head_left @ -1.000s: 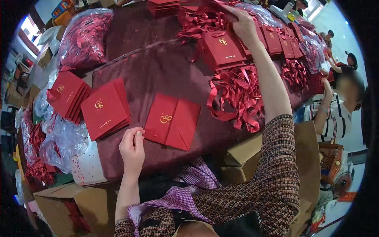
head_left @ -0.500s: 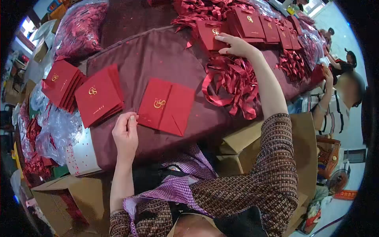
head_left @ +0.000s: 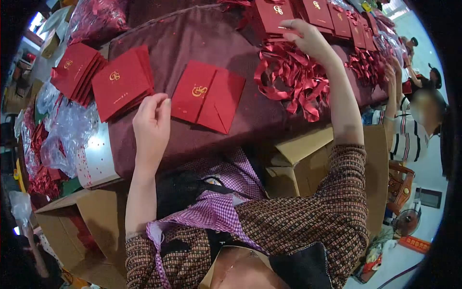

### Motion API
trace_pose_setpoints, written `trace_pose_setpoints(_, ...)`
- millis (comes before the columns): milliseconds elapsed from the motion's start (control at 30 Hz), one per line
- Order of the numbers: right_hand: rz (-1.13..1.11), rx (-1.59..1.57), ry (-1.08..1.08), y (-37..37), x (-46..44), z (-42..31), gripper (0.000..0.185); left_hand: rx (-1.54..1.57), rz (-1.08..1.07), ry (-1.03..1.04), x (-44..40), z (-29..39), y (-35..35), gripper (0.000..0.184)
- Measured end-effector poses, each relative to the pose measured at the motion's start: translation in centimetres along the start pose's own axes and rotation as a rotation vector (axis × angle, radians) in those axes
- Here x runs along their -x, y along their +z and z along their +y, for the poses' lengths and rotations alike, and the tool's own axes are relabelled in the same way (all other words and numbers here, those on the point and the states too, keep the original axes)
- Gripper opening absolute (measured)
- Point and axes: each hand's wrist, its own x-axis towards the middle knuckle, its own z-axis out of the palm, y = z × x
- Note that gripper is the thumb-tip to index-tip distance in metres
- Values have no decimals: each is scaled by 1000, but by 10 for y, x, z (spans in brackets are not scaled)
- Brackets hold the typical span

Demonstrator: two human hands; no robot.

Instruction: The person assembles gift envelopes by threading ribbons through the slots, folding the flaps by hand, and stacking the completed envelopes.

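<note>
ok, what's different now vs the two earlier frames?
Right hand came back toward the wearer from the far side of the table, having let go of the red piece it held there; it is now at the near edge of a stack of red printed pieces, grip unclear. Unchanged: left hand beside the flat red folded piece, ribbon heap in place.

We see a matt paper packet (head_left: 197,96) above centre, glossy satiny ribbons (head_left: 310,83) upper right, crinkled shiny plastic film (head_left: 65,147) at left.
</note>
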Motion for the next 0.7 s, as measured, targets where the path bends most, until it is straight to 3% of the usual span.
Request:
trace_pose_setpoints(67,-67,-102,-20,8,14,-31,27,-52,-22,22,-7,8,4,13)
trace_pose_setpoints(133,-165,-112,30,25,26,-54,30,-125,-84,44,-14,12,9,19)
trace_pose_setpoints(167,-127,85,-120,31,31,-62,29,-129,-85,44,-17,11,14,19)
trace_pose_setpoints(233,-111,273,-74,54,37,-60,24,-310,-119,164,-21,4,21,25)
trace_pose_setpoints(267,-37,279,-154,66,39,-56,17,-350,-131,212,-22,-1,23,29)
trace_pose_setpoints(367,7,97,-98,76,32,-48,12,-429,-104,214,-23,-6,31,28)
trace_pose_setpoints(433,149,60,-160,70,24,-61,13,-461,-123,181,-25,-6,33,29)
trace_pose_setpoints(467,155,-2,-92,63,24,-75,19,-476,-147,155,-26,-8,34,30)
trace_pose_setpoints(533,299,-41,-275,60,20,-90,20,-485,-146,176,-29,-11,38,32)
trace_pose_setpoints(700,94,-44,-478,79,34,-102,29,-547,-228,89,-37,-12,43,40)
